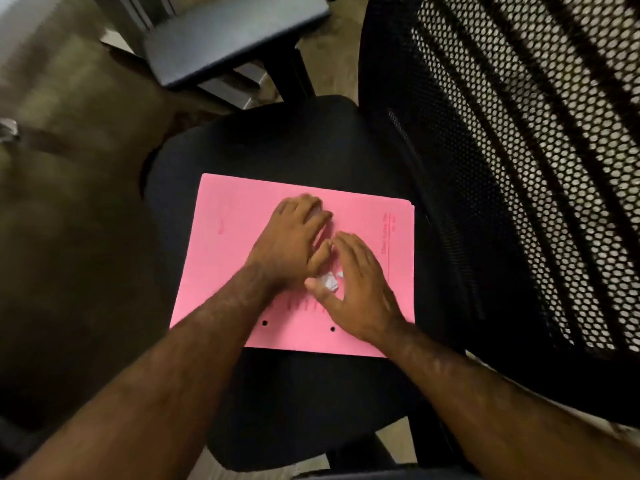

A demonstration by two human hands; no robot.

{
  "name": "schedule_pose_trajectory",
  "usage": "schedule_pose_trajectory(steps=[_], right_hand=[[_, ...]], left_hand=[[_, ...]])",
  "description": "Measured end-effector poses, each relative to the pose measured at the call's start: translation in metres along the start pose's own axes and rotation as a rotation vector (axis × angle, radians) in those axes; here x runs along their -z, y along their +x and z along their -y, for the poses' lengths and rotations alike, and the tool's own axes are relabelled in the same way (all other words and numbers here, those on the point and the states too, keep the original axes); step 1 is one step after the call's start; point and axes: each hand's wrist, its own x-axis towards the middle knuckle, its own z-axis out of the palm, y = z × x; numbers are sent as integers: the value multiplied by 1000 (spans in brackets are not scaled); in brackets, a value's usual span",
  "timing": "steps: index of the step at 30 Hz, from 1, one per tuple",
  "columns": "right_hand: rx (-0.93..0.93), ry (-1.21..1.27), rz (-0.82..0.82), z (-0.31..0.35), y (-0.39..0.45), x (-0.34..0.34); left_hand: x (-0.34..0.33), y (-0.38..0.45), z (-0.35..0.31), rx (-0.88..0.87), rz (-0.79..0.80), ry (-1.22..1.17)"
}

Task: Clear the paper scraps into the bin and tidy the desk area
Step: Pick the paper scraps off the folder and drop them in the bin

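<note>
A pink folder (pixel 228 237) lies flat on the black seat (pixel 284 147) of an office chair. Small white paper scraps (pixel 328 281) sit in a little heap on the folder, between my two hands. My left hand (pixel 294 237) rests palm down on the folder with its fingers spread, just left of the scraps. My right hand (pixel 360 289) is cupped beside the heap, its thumb touching the scraps from the left. Part of the heap is hidden under my hands. No bin is in view.
The chair's black mesh backrest (pixel 519 168) rises on the right. One black armrest (pixel 228 36) juts out beyond the seat. Brown floor (pixel 69 220) spreads to the left, with a small blurred object (pixel 8 129) at the left edge.
</note>
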Motion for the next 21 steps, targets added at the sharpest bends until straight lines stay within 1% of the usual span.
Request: schedule_pose_trajectory(steps=[2, 4, 7, 9, 11, 15, 17, 19, 21], right_hand=[[39, -46, 6, 5, -3, -4], [116, -136, -14, 6, -3, -7], [237, -289, -110, 1, 1, -10], [279, -361, -165, -4, 7, -12], [319, -431, -191, -6, 14, -14], [424, -521, -237, -9, 27, -16], [433, -505, -233, -6, 32, -14], [418, -454, -215, -1, 36, -13], [399, -387, -212, 10, 36, -14]], left_hand=[[-1, -14, 2, 2, -18, 6], [-1, -27, 6, -6, -60, 32], [-5, -44, 9, -69, -138, 96], [-7, -52, 7, -66, -189, 112], [-7, -58, 4, -7, -179, 113], [-8, -63, 3, 152, -56, 91], [-9, -65, 6, 190, -25, 92], [-7, -68, 10, 255, -28, 64], [1, -74, 14, 387, -84, -16]])
